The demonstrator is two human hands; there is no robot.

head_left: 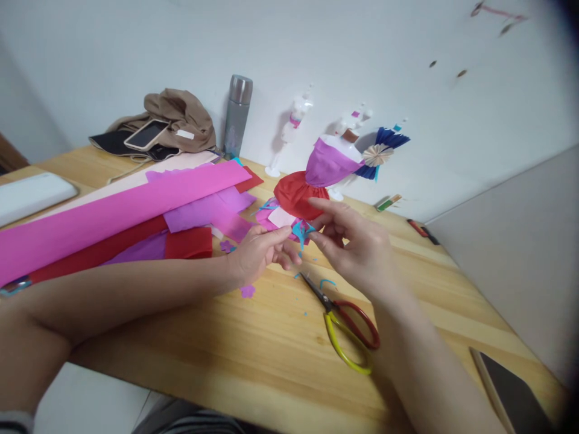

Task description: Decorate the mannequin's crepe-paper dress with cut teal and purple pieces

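Between my two hands is a small blue paper cutout point(302, 231) with pointed ends. My left hand point(266, 250) pinches its left side between thumb and forefinger. On the right side my right hand point(346, 232) grips it with thumb and fingertips. Scissors point(328, 304) with one red and one yellow handle lie on the table below my hands, beside thin blue scraps point(327, 282). Just behind my hands stands a small dress form point(332, 163) in a purple top and red skirt. Pink and white paper pieces point(281, 217) lie at its foot.
Long pink paper point(126, 214) and red and purple sheets cover the left side. A grey flask point(237, 117), a brown cloth bag point(181, 114) and a phone point(147, 134) stand or lie at the back. Small white figures point(296, 120) line the wall. A dark flat device point(511, 389) lies front right.
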